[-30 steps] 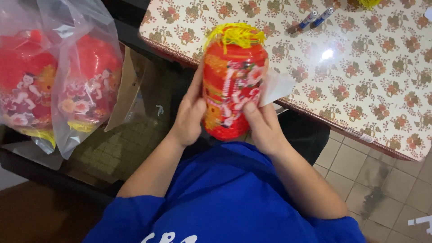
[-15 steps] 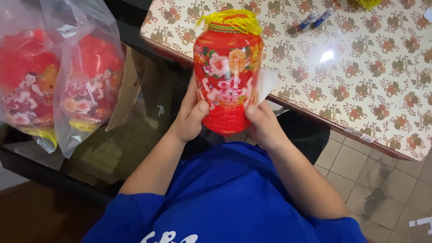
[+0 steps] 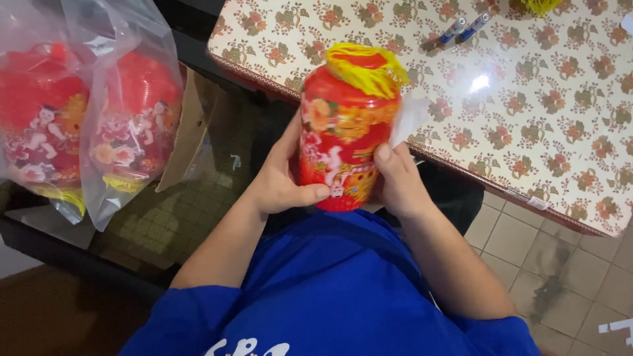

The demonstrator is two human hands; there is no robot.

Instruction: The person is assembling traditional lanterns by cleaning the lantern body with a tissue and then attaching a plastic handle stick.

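I hold a red paper lantern [image 3: 346,135] with flower pictures and yellow tassel threads bunched on its top, upright in front of my chest. My left hand [image 3: 280,178] wraps its lower left side, thumb across the bottom front. My right hand [image 3: 399,181] grips the lower right side, thumb pressed on the lantern's face. A piece of clear plastic [image 3: 410,115] sticks out behind the lantern on the right. The lantern's far side is hidden.
A table with a flowered cloth [image 3: 527,99] stands ahead on the right, with two markers [image 3: 458,29] lying on it. Two clear bags of red lanterns [image 3: 86,118] hang at left beside a cardboard box [image 3: 194,125]. Tiled floor [image 3: 560,264] lies at right.
The lantern has turned in my hands, showing a different printed side, and has tilted slightly. My left thumb has slid across its bottom front.
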